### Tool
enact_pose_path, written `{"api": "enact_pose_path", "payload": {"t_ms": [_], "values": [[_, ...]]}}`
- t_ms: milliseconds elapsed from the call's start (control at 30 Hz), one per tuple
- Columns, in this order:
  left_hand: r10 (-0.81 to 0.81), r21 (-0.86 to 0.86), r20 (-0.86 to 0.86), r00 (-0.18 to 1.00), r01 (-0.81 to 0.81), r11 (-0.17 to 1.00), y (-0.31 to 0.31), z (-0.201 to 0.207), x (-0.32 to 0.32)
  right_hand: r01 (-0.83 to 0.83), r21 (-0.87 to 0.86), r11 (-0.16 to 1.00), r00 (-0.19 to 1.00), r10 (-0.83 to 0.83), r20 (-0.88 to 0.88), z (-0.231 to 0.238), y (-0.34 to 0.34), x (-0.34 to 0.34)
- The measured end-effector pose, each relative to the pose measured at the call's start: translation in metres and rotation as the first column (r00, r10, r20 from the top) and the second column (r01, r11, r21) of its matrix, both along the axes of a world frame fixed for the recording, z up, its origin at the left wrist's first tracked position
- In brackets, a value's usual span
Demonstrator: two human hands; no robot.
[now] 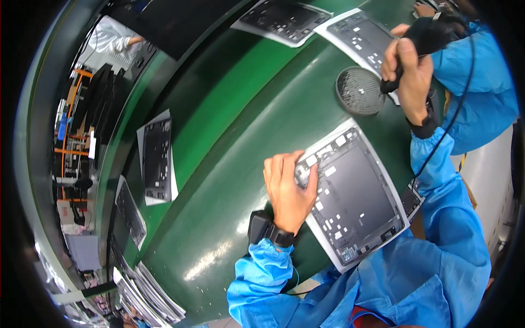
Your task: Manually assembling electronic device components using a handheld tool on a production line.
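A tablet-like dark housing (361, 191) with white patches and a pale sheet under it lies tilted at the table's near edge, against my body. My left hand (288, 188) grips its left upper edge, thumb on top, fingers along the far side. My right hand (410, 74) is raised beyond it, closed round a short black handle (389, 86). Beside the handle's lower end is a round grey disc (361, 91) with a ribbed, mesh-like face; I cannot tell whether the two are joined. Black bands circle both my wrists.
Similar housings on pale sheets lie along the green table (219, 147): one far (284, 21), one far right (358, 39), one left (157, 158). A paper stack (147, 295) stands lower left. A blue-sleeved co-worker (476, 76) is close on the right. A black cable (456, 109) hangs past my right arm.
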State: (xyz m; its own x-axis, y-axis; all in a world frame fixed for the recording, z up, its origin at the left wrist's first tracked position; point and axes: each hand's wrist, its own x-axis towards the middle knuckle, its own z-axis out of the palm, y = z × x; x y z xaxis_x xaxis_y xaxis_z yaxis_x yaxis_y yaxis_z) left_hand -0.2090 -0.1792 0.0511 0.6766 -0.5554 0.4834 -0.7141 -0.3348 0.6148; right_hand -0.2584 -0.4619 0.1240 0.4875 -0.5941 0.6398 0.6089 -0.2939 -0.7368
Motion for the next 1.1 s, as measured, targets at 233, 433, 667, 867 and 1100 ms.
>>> {"api": "enact_pose_path", "payload": {"t_ms": [233,433,667,867,1100], "values": [[0.083,-0.016,-0.017,0.996,-0.084,0.996,0.003,-0.01,0.001,-0.414,-0.007,0.91,0.91,0.414,-0.029,0.013,0.131,0.024],[0.091,-0.039,-0.021,0.996,-0.092,0.995,0.004,-0.017,0.001,-0.525,0.084,0.847,0.837,0.531,-0.128,-0.017,0.158,0.033],[0.073,-0.071,-0.038,0.997,-0.076,0.995,0.005,-0.02,0.001,-0.505,0.025,0.863,0.853,0.503,-0.141,-0.021,0.162,0.036],[0.069,-0.077,-0.038,0.997,-0.072,0.994,0.006,-0.019,0.002,-0.502,0.035,0.864,0.852,0.501,-0.151,-0.023,0.162,0.036],[0.075,-0.069,-0.04,0.996,-0.078,0.995,0.006,-0.018,0.003,-0.503,0.025,0.864,0.851,0.501,-0.157,-0.024,0.163,0.039]]}}
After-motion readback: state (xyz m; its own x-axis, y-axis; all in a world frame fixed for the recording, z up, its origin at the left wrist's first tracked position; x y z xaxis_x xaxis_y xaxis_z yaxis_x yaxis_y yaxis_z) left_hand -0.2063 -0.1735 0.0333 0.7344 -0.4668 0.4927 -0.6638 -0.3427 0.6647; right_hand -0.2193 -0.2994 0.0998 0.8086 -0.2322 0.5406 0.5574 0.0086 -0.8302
